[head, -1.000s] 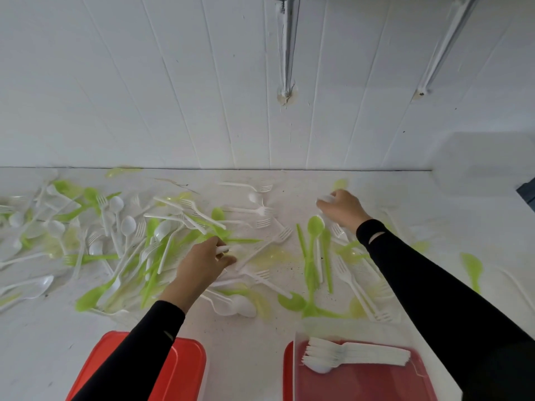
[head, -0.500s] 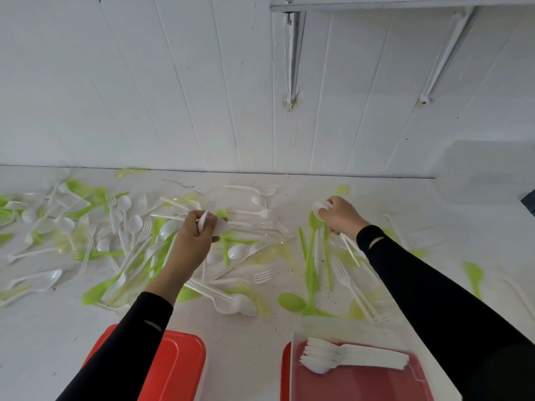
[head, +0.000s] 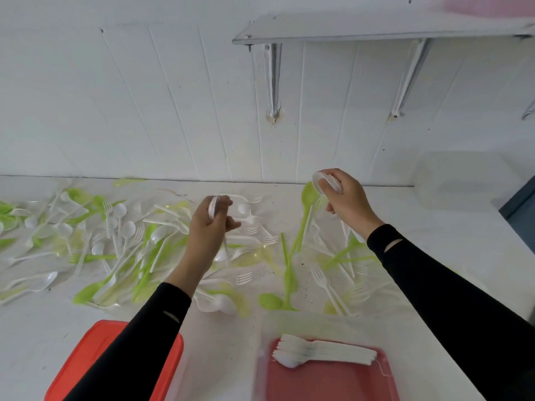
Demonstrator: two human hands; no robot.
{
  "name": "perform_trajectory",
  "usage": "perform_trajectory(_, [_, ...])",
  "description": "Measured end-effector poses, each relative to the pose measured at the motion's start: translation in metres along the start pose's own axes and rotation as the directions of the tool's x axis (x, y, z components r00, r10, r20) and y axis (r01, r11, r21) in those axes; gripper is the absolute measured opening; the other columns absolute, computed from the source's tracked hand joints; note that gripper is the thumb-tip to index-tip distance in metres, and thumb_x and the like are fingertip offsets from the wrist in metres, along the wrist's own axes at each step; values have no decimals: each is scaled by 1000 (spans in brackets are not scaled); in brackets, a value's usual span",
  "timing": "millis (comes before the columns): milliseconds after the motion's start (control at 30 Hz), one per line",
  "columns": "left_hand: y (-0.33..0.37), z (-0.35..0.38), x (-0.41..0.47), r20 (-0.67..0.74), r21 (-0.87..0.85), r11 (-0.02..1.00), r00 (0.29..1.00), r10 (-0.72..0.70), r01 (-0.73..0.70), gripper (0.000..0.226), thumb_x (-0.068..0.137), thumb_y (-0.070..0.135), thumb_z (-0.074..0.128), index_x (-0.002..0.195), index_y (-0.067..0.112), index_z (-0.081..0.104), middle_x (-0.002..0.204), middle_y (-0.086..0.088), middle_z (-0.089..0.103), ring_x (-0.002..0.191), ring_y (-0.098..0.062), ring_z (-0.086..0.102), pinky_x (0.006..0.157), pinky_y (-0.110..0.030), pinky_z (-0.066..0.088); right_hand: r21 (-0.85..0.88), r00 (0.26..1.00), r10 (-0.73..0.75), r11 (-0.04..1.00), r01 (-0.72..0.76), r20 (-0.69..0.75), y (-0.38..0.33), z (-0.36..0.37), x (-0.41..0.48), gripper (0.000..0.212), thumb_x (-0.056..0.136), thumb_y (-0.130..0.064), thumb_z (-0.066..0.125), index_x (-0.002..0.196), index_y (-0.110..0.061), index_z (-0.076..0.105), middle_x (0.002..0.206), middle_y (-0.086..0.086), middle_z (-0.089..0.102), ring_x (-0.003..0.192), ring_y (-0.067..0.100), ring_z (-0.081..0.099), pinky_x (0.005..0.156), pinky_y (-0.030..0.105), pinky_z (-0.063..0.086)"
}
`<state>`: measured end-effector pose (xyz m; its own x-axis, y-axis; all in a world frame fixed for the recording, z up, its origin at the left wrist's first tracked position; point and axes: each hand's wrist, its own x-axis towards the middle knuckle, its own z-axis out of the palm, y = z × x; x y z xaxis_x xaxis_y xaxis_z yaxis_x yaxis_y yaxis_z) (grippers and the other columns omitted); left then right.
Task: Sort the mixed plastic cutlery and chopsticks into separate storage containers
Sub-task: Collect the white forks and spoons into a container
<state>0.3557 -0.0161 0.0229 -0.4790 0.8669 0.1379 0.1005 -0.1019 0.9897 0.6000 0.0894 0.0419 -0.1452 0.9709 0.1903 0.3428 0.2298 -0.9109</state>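
White and green plastic spoons and forks [head: 127, 241] lie scattered across the white table [head: 451, 256]. My left hand [head: 210, 227] is raised above the pile and grips a white spoon [head: 213, 208] with its bowl up. My right hand [head: 344, 198] is lifted near the back wall and holds stacked white spoons [head: 325, 180], bowls pointing left. A clear container on a red lid [head: 330, 380] stands at the front right with a neat stack of white spoons [head: 315, 353] inside.
A second container with a red lid [head: 95, 360] sits at the front left under my left sleeve. A translucent box [head: 460, 180] stands at the back right. A metal shelf [head: 376, 27] on brackets hangs on the wall above.
Both hands have risen off the table with their spoons. The left hand moved right and up; the right hand lifted toward the wall. The view tilted upward.
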Motion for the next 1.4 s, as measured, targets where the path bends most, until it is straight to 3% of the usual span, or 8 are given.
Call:
perform_trajectory(133, [7, 51, -4, 139, 181, 980, 989, 54, -79, 14, 93, 30, 66, 83, 21, 63, 61, 13, 55, 55, -6, 51, 57, -29, 46, 48, 998, -57, 997, 57, 7, -4, -29, -10, 20, 101, -24, 52, 116, -25, 65, 108, -12, 63, 52, 14, 52, 53, 17, 48])
perform_trajectory(300, [17, 126, -20, 337, 263, 956, 941, 34, -129, 31, 83, 36, 77, 102, 16, 63, 90, 8, 68, 70, 3, 62, 64, -7, 44, 53, 997, -71, 996, 69, 44, -2, -47, -27, 20, 102, -25, 52, 114, -30, 67, 104, -10, 65, 51, 2, 52, 53, 16, 46])
perform_trajectory(500, [17, 179, -33, 395, 139, 990, 918, -27, -31, 46, 84, 52, 71, 111, 17, 61, 99, 10, 67, 85, 1, 63, 75, -18, 49, 235, 994, 57, 969, -78, 97, 15, -73, -44, 11, 97, -25, 61, 105, -23, 68, 65, -12, 57, 51, 13, 46, 49, 21, 39])
perform_trajectory(700, [4, 206, -55, 499, 52, 995, 861, -95, 80, 32, 93, 43, 63, 97, 11, 62, 65, 16, 58, 58, -3, 52, 61, -22, 44, 338, 963, 220, 904, -261, 156, 36, -84, -57, 20, 98, -24, 57, 117, -25, 58, 83, 0, 54, 53, 10, 41, 48, 21, 35])
perform_trajectory(833, [-8, 213, -62, 451, 10, 993, 886, -108, 116, 27, 100, 36, 53, 98, 9, 55, 73, 6, 59, 66, -9, 56, 66, -26, 46, 390, 920, 331, 834, -390, 211, 42, -85, -63, 29, 98, -14, 49, 125, -15, 39, 85, 6, 49, 56, 13, 46, 50, 24, 38])
perform_trajectory(1067, [-7, 207, -55, 284, -189, 951, 941, -185, 244, 20, 102, 13, 40, 120, 12, 49, 104, -10, 70, 92, -30, 71, 79, -41, 56, 285, 944, 284, 902, -323, 170, 53, -90, -59, 18, 103, -21, 43, 115, -16, 55, 92, 8, 58, 61, 16, 63, 55, 30, 54])
perform_trajectory(1267, [-6, 205, -53, 251, -336, 907, 952, -175, 255, 24, 102, 9, 39, 123, 16, 50, 90, -11, 56, 67, -21, 65, 71, -38, 58, 306, 882, 455, 828, -469, 119, 60, -98, -47, 10, 92, -21, 42, 102, -20, 39, 74, 4, 46, 43, 16, 37, 50, 29, 35])
perform_trajectory(1400, [-6, 209, -56, 298, -232, 940, 938, -176, 250, 22, 97, 28, 60, 115, 16, 56, 89, -5, 51, 66, -15, 60, 69, -38, 59, 228, 877, 444, 848, -477, 185, 59, -95, -51, 12, 92, -12, 38, 101, -8, 45, 89, 11, 61, 48, 18, 49, 53, 29, 45])
